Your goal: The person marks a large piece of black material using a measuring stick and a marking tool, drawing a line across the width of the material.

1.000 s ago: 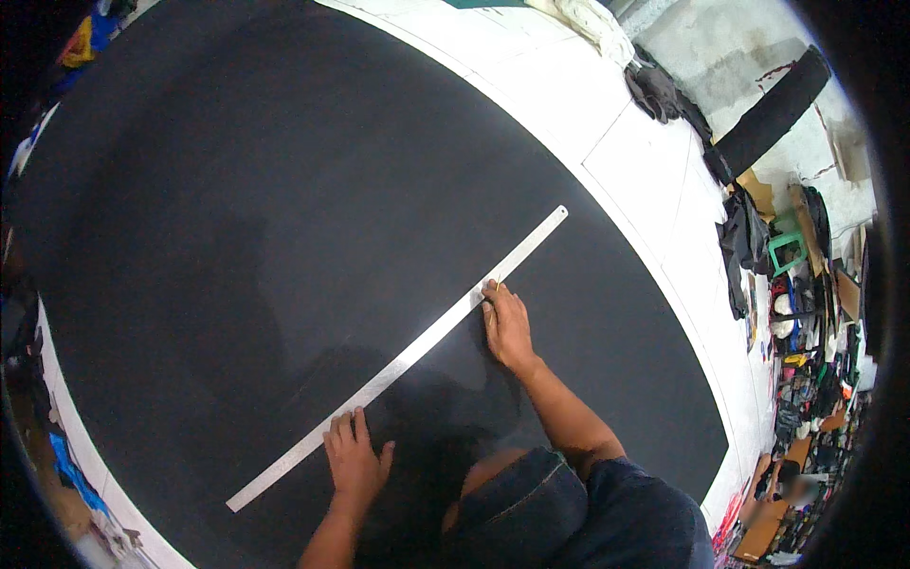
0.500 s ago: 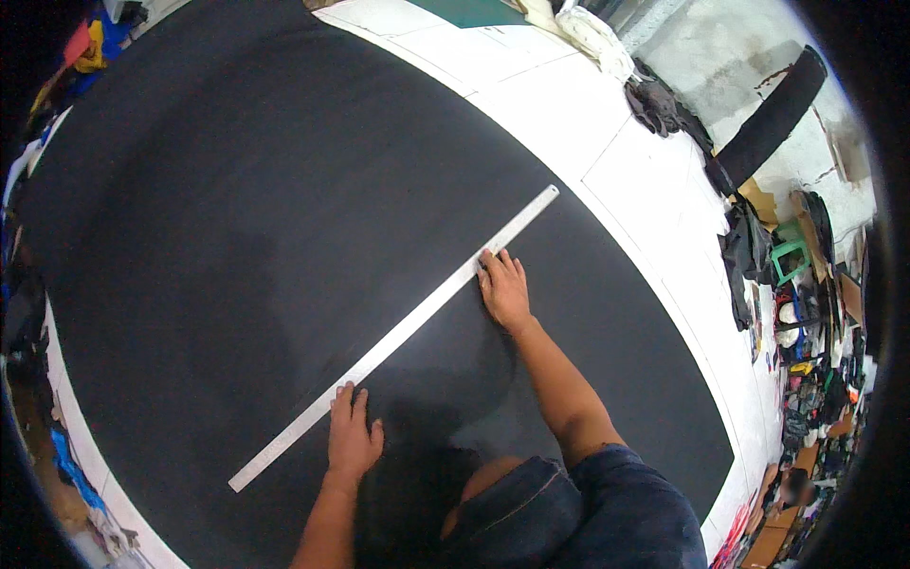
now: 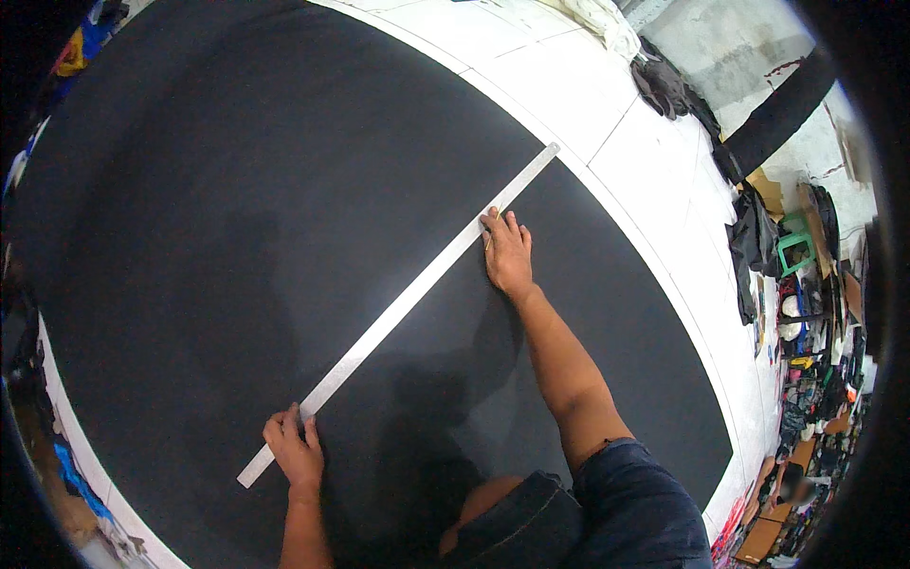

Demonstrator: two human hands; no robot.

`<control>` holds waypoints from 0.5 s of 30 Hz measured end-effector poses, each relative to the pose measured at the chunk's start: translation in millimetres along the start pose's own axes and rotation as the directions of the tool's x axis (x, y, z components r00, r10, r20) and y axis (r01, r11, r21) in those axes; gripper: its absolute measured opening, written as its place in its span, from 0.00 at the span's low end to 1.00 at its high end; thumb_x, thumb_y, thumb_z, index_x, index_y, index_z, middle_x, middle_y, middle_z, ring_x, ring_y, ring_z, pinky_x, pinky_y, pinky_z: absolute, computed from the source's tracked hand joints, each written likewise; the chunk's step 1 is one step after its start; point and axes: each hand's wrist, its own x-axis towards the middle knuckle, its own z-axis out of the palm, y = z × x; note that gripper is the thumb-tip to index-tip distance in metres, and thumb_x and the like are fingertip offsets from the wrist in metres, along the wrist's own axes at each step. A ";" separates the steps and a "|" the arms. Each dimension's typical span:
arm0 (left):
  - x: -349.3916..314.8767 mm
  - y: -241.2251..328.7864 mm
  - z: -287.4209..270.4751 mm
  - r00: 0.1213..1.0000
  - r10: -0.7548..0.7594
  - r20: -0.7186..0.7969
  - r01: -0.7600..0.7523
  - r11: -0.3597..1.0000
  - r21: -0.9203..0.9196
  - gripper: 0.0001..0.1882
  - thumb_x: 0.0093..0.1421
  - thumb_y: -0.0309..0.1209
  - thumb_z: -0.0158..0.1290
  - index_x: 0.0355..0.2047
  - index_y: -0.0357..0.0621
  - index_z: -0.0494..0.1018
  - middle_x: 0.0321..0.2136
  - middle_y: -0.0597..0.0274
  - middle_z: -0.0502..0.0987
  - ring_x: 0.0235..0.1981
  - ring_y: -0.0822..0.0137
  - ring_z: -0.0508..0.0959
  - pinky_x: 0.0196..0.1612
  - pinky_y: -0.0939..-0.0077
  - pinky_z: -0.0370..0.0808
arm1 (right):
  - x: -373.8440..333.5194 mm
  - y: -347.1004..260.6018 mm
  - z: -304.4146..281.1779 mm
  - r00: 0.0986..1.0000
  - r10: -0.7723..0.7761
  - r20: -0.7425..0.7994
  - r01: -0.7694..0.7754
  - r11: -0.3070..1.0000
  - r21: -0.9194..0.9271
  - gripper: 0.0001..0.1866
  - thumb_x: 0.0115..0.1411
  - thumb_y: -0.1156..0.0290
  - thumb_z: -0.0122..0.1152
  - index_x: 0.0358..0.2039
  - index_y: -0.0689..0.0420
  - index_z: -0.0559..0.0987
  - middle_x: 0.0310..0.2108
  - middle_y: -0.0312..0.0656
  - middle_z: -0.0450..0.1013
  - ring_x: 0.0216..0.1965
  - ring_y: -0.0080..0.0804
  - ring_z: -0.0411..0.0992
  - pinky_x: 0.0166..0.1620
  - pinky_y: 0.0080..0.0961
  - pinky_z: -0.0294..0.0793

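A long metal ruler [image 3: 396, 313] lies slantwise across a large black sheet of fabric [image 3: 379, 142], its far end at the fabric's right edge. My left hand [image 3: 296, 453] is closed over the ruler near its lower-left end, fingers on one side and thumb on the other. Farther up the ruler, my right hand [image 3: 510, 254] rests with bent fingertips at its edge. A thin yellowish stick, perhaps a pencil, shows in small part at those fingers; most of it is hidden.
A white tiled surface [image 3: 626, 199] borders the fabric on the right. Beyond it are dark crumpled cloths [image 3: 661, 85], a black roll [image 3: 777, 119], a green plastic stool [image 3: 796, 251] and cluttered goods. A blue strip [image 3: 81, 484] lies at the left edge.
The ruler has shifted up and right, its far end now reaching the fabric's edge. My left hand has slid down-left along it and closed over it. My right hand has moved slightly farther away.
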 end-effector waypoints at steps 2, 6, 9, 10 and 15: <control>-0.7 -0.5 2.5 1.000 0.008 -0.023 -0.008 1.000 0.007 0.20 0.59 0.28 0.61 0.52 0.39 0.76 0.45 0.49 0.71 0.49 0.49 0.69 0.54 0.57 0.68 | 2.0 0.8 -0.2 0.999 0.012 0.043 -0.012 1.000 -0.002 0.19 0.70 0.67 0.47 0.61 0.49 0.69 0.68 0.42 0.63 0.69 0.57 0.57 0.68 0.56 0.50; -0.6 -0.6 7.1 0.998 0.012 -0.063 -0.015 0.999 -0.035 0.20 0.59 0.28 0.61 0.52 0.39 0.75 0.45 0.48 0.71 0.49 0.49 0.69 0.55 0.57 0.67 | 5.3 -1.2 -4.8 0.995 0.039 0.093 -0.037 0.999 -0.026 0.19 0.71 0.66 0.46 0.61 0.48 0.69 0.69 0.42 0.60 0.70 0.56 0.55 0.68 0.57 0.50; -2.6 1.6 5.7 0.999 -0.028 -0.034 0.027 0.999 -0.019 0.20 0.59 0.28 0.61 0.52 0.38 0.75 0.46 0.48 0.71 0.50 0.49 0.69 0.55 0.56 0.67 | 4.3 -1.4 -7.3 0.991 0.039 0.125 -0.034 0.999 -0.041 0.19 0.71 0.65 0.45 0.62 0.48 0.68 0.70 0.42 0.59 0.71 0.56 0.54 0.69 0.56 0.48; -2.0 2.4 5.8 0.999 -0.015 -0.042 0.014 1.000 -0.020 0.20 0.59 0.27 0.61 0.52 0.38 0.75 0.46 0.48 0.71 0.50 0.49 0.68 0.55 0.56 0.67 | 5.4 0.5 -9.1 0.992 0.019 0.126 -0.014 0.999 -0.039 0.19 0.71 0.65 0.45 0.62 0.48 0.68 0.70 0.42 0.59 0.71 0.55 0.53 0.70 0.56 0.47; -2.4 11.6 6.9 0.999 -0.028 -0.032 0.027 0.999 -0.029 0.19 0.60 0.28 0.60 0.52 0.38 0.75 0.46 0.48 0.71 0.51 0.48 0.68 0.56 0.57 0.67 | 2.8 9.0 -11.3 0.994 0.008 0.111 -0.005 0.999 -0.034 0.20 0.71 0.64 0.44 0.62 0.48 0.68 0.70 0.41 0.59 0.72 0.54 0.52 0.71 0.56 0.46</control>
